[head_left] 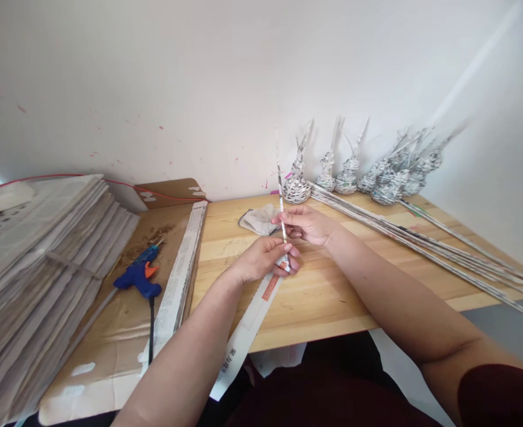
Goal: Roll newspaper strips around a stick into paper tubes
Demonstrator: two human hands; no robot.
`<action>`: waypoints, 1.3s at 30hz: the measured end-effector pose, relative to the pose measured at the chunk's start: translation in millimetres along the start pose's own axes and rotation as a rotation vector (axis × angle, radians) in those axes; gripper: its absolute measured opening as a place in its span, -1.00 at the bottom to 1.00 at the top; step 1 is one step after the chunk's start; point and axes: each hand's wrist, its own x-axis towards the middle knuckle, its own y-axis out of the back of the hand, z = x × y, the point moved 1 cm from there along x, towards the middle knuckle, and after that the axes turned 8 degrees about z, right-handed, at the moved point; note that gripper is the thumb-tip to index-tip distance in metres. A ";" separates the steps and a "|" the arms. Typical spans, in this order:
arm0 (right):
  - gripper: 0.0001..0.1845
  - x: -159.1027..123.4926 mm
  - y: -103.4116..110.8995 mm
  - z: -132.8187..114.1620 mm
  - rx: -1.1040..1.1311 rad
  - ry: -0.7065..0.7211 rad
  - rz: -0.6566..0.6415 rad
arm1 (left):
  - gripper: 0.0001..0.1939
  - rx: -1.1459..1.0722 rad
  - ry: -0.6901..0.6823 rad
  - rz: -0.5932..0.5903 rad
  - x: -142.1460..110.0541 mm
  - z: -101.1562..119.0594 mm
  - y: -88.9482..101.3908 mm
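Note:
My left hand [265, 258] pinches the lower end of a thin rolled paper tube [281, 198] that stands nearly upright. Just above it, the fingers of my right hand [308, 225] are closed on the same tube. From my left fingers a printed newspaper strip [248, 326] slants down over the table's front edge. Whether a thin rod lies inside the roll I cannot tell. Behind both hands is a crumpled greyish cloth [258, 219], close to my right fingertips.
Woven paper figures [297, 185] line the wall. Long paper tubes [404, 240] lie across the wooden table [324, 302] at right. At left, a blue glue gun [139, 280] rests on cardboard [105, 350] between a newspaper stack [52, 273] and paper strips [185, 261].

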 end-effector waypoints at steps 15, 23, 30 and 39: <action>-0.68 -2.1 3.4 -2.5 -0.044 0.012 -0.008 | -0.55 -0.021 0.004 -0.005 -1.0 2.6 0.4; -0.63 -1.2 4.6 0.4 -0.083 -0.012 -0.072 | -0.57 -0.008 0.010 0.003 -2.4 6.2 -1.1; -0.62 -0.1 4.9 -1.4 -0.050 0.034 0.035 | -0.60 -0.033 0.002 -0.009 -1.9 3.7 -0.9; -0.66 0.7 5.1 -2.6 -0.021 0.070 0.076 | -0.56 -0.021 -0.003 -0.031 -1.6 2.7 -1.2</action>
